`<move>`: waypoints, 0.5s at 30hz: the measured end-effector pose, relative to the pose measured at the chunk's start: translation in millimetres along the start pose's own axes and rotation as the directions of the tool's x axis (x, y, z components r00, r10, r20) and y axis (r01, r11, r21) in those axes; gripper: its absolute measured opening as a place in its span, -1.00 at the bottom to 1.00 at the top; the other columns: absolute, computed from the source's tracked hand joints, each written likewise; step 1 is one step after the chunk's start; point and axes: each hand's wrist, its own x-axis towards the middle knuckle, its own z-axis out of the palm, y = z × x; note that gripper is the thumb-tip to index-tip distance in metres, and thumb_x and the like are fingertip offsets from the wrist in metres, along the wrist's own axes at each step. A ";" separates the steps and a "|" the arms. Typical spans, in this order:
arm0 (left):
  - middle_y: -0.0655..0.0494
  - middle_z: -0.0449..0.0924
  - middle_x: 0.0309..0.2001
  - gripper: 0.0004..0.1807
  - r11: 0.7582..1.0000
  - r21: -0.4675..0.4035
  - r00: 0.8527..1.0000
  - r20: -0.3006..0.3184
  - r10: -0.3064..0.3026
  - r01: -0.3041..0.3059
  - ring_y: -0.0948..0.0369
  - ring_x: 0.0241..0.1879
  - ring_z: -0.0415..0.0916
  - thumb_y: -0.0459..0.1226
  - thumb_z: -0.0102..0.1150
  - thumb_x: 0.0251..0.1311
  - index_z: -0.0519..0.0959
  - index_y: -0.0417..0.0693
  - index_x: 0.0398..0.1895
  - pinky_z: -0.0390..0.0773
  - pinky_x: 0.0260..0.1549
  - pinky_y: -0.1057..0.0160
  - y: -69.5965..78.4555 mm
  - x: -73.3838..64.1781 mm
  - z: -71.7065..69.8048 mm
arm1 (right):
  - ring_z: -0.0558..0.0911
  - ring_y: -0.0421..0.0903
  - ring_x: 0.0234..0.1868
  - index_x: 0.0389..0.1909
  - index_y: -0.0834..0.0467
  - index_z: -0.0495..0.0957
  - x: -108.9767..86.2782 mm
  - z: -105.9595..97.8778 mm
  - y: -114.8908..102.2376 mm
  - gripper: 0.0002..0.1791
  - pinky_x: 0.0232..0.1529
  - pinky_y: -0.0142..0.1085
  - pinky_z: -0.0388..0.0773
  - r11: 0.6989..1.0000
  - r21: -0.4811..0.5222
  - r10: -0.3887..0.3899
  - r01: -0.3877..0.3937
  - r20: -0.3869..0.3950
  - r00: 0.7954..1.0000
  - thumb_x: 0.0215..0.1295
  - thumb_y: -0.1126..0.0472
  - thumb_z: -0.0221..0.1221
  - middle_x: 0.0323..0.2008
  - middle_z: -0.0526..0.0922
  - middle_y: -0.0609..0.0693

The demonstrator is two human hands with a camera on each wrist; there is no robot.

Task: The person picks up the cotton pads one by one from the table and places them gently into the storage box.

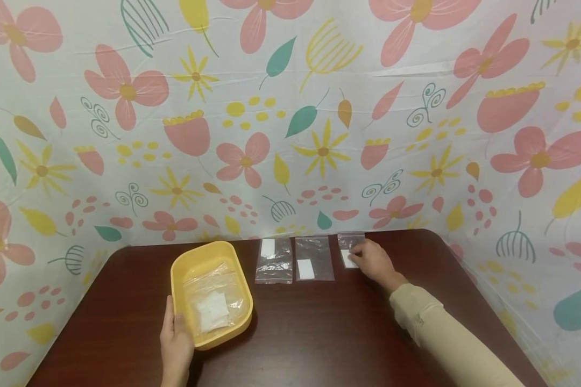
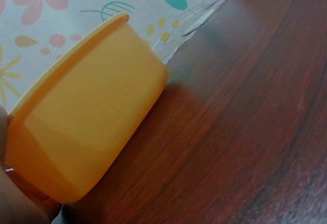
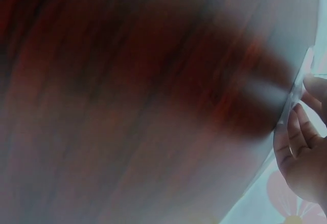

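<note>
My left hand [image 1: 176,344] grips the near left side of a yellow plastic tub [image 1: 176,279], which is tilted at the left of the table. Inside the tub lie clear zip bags [image 1: 222,279] with a white piece [image 1: 213,312] showing through. At the back right, my right hand [image 1: 375,262] pinches a small zip bag [image 1: 351,237] holding a white card [image 1: 347,259]; the fingers cover its right side. In the right wrist view, thumb and fingertips meet at the bag's edge. The left wrist view shows the tub's outer wall [image 2: 97,106].
Two more clear zip bags, a left one [image 1: 274,269] and a middle one [image 1: 314,250], lie in a row along the table's back edge, each with a white card. A flower-printed curtain [image 1: 281,80] hangs behind and beside the dark wooden table [image 1: 310,333].
</note>
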 end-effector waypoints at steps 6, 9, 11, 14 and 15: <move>0.02 -0.14 0.59 -0.41 1.000 0.000 1.000 -0.001 0.000 0.000 -0.05 0.50 -0.08 -0.18 -0.42 0.63 -0.17 0.31 0.64 -0.05 0.47 0.06 -0.4 0.7 0.0 | 0.63 0.11 -0.09 -0.22 0.18 0.80 -1.7 3.3 0.7 -0.86 -0.06 0.06 0.61 0.999 -0.012 -0.031 0.030 -0.044 0.999 0.31 0.23 0.32 -0.18 0.70 0.10; 0.00 -0.15 0.59 -0.41 1.000 -0.013 1.000 0.000 0.009 -0.009 -0.06 0.51 -0.11 -0.19 -0.42 0.63 -0.16 0.28 0.64 -0.09 0.47 -0.06 -0.4 1.0 0.1 | 0.64 0.12 -0.10 -0.23 0.18 0.80 -2.4 4.9 1.6 -0.87 -0.06 0.06 0.61 0.999 -0.021 -0.043 0.042 -0.060 0.997 0.30 0.25 0.32 -0.19 0.71 0.09; -0.01 -0.16 0.59 -0.40 1.000 -0.016 1.000 0.000 0.014 -0.014 -0.06 0.51 -0.12 -0.19 -0.42 0.63 -0.17 0.25 0.64 -0.10 0.47 -0.09 -0.6 1.1 0.3 | 0.65 0.11 -0.11 -0.24 0.17 0.81 -2.9 5.8 2.0 -0.88 -0.06 0.05 0.61 0.999 -0.026 -0.045 0.043 -0.070 0.997 0.30 0.25 0.33 -0.20 0.71 0.08; -0.02 -0.14 0.59 -0.41 1.000 -0.012 1.000 -0.004 0.011 -0.011 -0.07 0.51 -0.10 -0.19 -0.42 0.63 -0.16 0.26 0.64 -0.07 0.46 -0.10 -0.4 0.9 0.5 | 0.65 0.10 -0.13 -0.25 0.16 0.81 -3.5 7.0 2.2 -0.89 -0.06 0.05 0.62 0.998 -0.034 -0.054 0.052 -0.084 0.995 0.29 0.26 0.34 -0.22 0.71 0.08; -0.03 -0.14 0.59 -0.41 1.000 -0.012 1.000 -0.004 0.013 -0.013 -0.07 0.50 -0.10 -0.18 -0.42 0.63 -0.16 0.25 0.64 -0.06 0.46 -0.10 -0.4 0.8 0.6 | 0.65 0.10 -0.13 -0.25 0.16 0.81 -3.6 7.1 2.1 -0.90 -0.06 0.05 0.62 0.998 -0.036 -0.058 0.055 -0.088 0.994 0.29 0.26 0.34 -0.22 0.71 0.08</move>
